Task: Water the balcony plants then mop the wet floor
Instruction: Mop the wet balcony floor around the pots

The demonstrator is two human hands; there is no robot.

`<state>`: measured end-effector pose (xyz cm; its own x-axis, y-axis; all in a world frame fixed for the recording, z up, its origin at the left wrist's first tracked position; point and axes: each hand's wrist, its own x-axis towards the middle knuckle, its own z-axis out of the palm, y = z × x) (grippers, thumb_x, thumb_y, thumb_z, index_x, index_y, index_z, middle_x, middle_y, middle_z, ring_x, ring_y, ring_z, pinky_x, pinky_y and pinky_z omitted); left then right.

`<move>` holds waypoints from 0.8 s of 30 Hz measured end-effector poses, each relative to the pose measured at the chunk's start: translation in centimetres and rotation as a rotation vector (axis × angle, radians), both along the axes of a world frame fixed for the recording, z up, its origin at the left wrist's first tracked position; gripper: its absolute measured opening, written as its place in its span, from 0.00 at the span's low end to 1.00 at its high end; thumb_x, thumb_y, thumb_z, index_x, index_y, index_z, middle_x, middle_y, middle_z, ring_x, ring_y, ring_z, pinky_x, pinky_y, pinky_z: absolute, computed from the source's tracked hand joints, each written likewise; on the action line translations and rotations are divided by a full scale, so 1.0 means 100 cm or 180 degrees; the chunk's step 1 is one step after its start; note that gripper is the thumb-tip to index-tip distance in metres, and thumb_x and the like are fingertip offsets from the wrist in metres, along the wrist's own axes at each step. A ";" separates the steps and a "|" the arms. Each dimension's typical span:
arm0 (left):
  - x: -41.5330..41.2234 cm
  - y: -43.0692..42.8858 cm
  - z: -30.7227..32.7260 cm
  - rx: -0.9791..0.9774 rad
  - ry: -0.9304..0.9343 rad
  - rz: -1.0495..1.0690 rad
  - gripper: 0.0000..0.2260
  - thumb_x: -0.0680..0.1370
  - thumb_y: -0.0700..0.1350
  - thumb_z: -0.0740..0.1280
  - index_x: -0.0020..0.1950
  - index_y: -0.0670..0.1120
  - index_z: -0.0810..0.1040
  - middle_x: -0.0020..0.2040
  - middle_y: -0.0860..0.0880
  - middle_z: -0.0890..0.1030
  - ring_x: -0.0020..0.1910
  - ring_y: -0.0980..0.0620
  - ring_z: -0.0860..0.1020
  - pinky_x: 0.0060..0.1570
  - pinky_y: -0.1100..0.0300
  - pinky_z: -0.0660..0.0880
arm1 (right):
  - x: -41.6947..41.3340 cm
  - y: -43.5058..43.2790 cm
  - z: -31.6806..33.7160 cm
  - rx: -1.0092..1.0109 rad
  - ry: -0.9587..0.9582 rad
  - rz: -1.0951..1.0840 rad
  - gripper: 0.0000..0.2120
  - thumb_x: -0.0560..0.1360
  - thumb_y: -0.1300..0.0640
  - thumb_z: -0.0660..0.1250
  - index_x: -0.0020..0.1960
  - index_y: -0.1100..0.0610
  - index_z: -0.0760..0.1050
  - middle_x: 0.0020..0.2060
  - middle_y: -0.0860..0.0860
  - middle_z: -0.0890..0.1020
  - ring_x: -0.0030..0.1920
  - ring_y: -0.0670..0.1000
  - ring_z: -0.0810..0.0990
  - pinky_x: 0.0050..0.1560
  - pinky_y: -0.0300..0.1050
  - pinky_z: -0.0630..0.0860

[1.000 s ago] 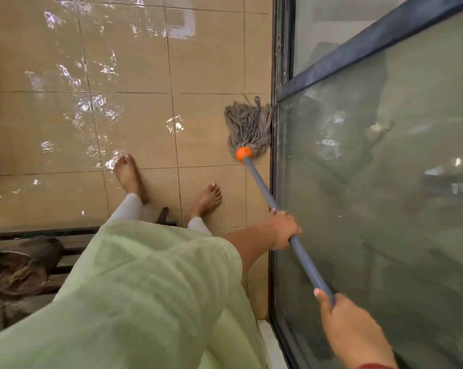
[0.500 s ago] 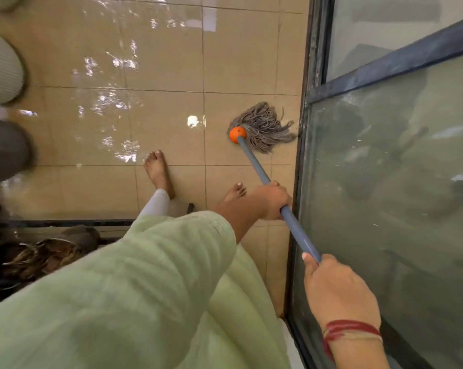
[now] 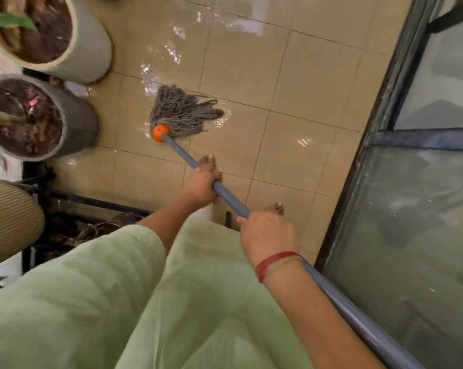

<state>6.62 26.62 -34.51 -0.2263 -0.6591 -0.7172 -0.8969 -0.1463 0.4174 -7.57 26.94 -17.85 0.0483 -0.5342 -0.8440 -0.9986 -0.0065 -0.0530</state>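
Mop (image 3: pixel 185 113) on wet floor (image 3: pixel 291 83); left hand (image 3: pixel 202 183) and right hand (image 3: pixel 269 235) grip its handle (image 3: pixel 229 195).

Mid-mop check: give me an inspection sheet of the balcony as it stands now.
Surface: floor tiled, wet, with shiny patches around the mop head.
Job's things: mop head flat on the floor, strands fanned right; handle slants back to the hands; cream pot and grey pot stand at left.
Clutter: debris by the rail, dark and blurred.
Hands: left hand grips the handle lower; right hand grips it higher.
Cables: nothing seen.
Surroundings: glass door on the right.
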 end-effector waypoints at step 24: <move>-0.193 0.005 -0.007 -0.0545 0.0837 0.0280 0.09 0.75 0.48 0.69 0.41 0.43 0.76 0.44 0.40 0.77 0.47 0.40 0.75 0.50 0.50 0.67 | -0.181 0.028 0.045 -0.0103 0.0367 -0.0464 0.19 0.79 0.43 0.55 0.57 0.57 0.73 0.53 0.55 0.80 0.54 0.57 0.78 0.42 0.44 0.65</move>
<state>-12.72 27.07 -35.24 -0.3259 -0.7903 -0.5188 -0.7421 -0.1262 0.6583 -25.71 29.77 -13.37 -0.1275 -0.5554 -0.8217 -0.9885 0.1387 0.0597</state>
